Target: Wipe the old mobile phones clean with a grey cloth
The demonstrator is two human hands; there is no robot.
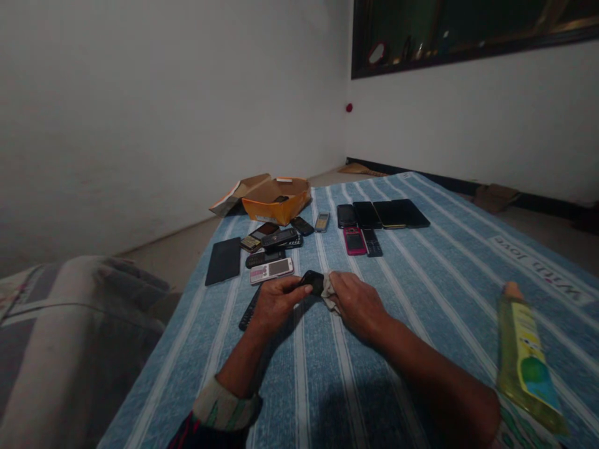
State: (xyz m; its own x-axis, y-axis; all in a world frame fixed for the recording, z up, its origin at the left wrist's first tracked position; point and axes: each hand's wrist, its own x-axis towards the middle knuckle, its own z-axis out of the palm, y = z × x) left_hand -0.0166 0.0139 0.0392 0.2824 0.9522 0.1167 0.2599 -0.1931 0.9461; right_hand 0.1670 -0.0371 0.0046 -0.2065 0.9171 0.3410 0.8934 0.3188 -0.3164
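A small black mobile phone (312, 282) is pinched by its left end in my left hand (279, 299), thumb on top. My right hand (353, 300) is closed on a crumpled pale cloth (330, 292), which is pressed against the phone's right end. Beyond my left hand lie a white and pink mobile phone (271, 270) and a black mobile phone (265, 257). Another black keypad handset (249, 310) rests partly behind my left hand. Farther off, a pink mobile phone (354, 241) and a black keypad phone (372, 243) lie side by side.
Blue striped cloth (322, 374) covers the surface. An open orange cardboard box (276, 207) stands at the back. Several dark phones (367, 215) and tablets (412, 213) form a row. A black tablet (223, 260) lies left; a bottle of yellow liquid (526, 362) lies right.
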